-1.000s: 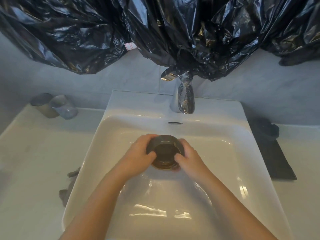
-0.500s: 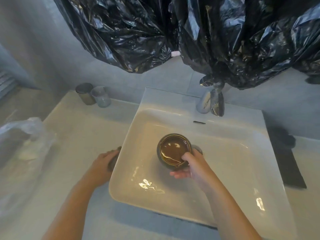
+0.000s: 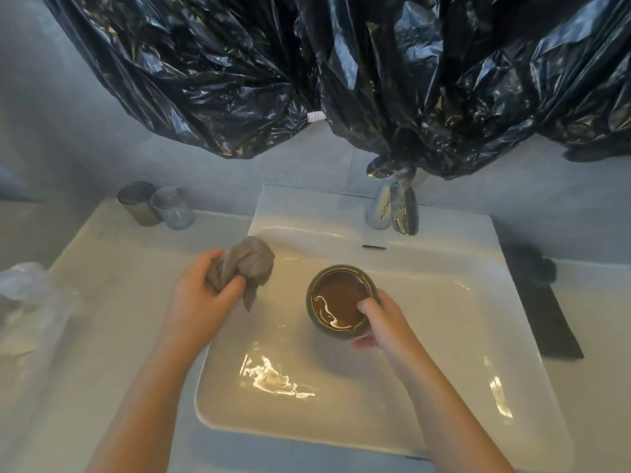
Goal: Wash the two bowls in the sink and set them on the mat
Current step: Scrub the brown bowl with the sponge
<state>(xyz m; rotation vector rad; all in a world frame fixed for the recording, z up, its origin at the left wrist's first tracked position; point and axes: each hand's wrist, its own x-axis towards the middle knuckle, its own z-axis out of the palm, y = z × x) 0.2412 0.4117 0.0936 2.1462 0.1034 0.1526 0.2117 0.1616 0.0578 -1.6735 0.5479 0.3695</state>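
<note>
Head view: bowl (image 3: 341, 305) in sink (image 3: 461, 319) basin, centre. Right hand (image 3: 382, 322) pinches near rim, thumb inside, fingers outside. Left hand (image 3: 201, 298) clutches bunched grey cloth (image 3: 246, 264) above left sink edge. Bowl likely stiff glazed ceramic, wet, slippery, breakable; rim pinch suits. Small, round, dark outside, glossy brown inside.

A white countertop (image 3: 102, 302) fills the lower frame, a white sink (image 3: 519, 336) set in its middle. At upper left a dark tumbler (image 3: 138, 203) and a clear tumbler (image 3: 172, 208) stand touching. A clear plastic bag (image 3: 30, 302) lies at the left edge. At right lies a black mat (image 3: 549, 326), with a blurred dark object (image 3: 532, 264) on its upper end
</note>
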